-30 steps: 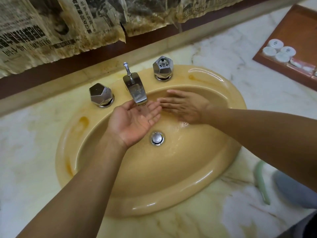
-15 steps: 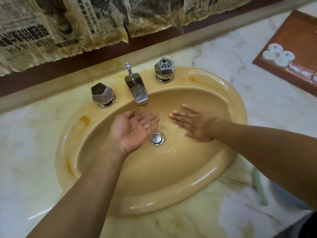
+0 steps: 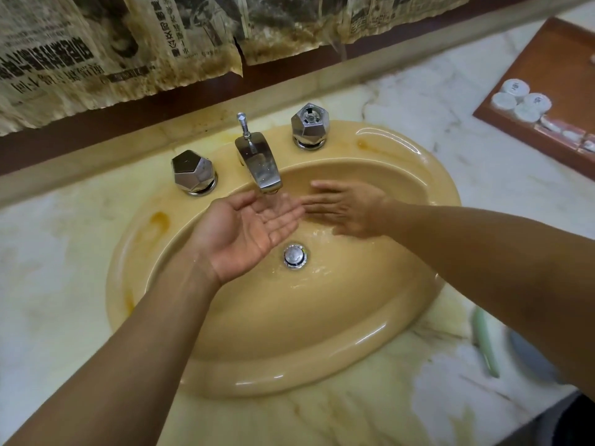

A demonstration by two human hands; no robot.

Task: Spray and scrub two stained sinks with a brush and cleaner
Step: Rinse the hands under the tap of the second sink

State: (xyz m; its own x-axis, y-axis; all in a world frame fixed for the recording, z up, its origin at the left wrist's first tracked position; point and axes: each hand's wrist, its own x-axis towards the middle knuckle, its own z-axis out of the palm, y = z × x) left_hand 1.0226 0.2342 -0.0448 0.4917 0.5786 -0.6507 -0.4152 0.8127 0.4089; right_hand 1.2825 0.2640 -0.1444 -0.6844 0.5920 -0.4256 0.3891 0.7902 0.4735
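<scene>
Head view (single cam): a yellow oval ceramic sink (image 3: 289, 371) is set into a white marble countertop w/ yellow veining (image 3: 58, 284) and fills the centre of frame, directly below both hands. The L hand (image 3: 254, 226) is held palm up under the chrome spout (image 3: 260, 165); its fingers are pressed together and slightly cupped, thumb apart, nothing gripped. A thin stream of water is seen falling from the spout onto these fingers. The R hand (image 3: 347, 210) is turned palm down over the rear wall of the basin, just right of the L fingertips; its fingers are straight and slightly spread, nothing held. Motion blur is present, so contact w/ the basin cannot be confirmed. A round chrome drain plug (image 3: 295, 255) sits at the basin bottom, near the L palm, w/ rippled water around it. Two faceted chrome knobs are mounted on the rim: one left of the spout (image 3: 192, 170), one right (image 3: 310, 123). Orange stains are visible on the rim at left (image 3: 160, 220) and at rear right (image 3: 365, 143). A brown wooden tray (image 3: 560, 66) w/ small white round caps (image 3: 515, 86) rests on the counter at upper right. A slim pale-green item (image 3: 486, 346) lies on the counter at right, partly hidden by the R forearm; type cannot be determined. Stained newspaper sheets (image 3: 96, 53) are hung on the wall behind.
</scene>
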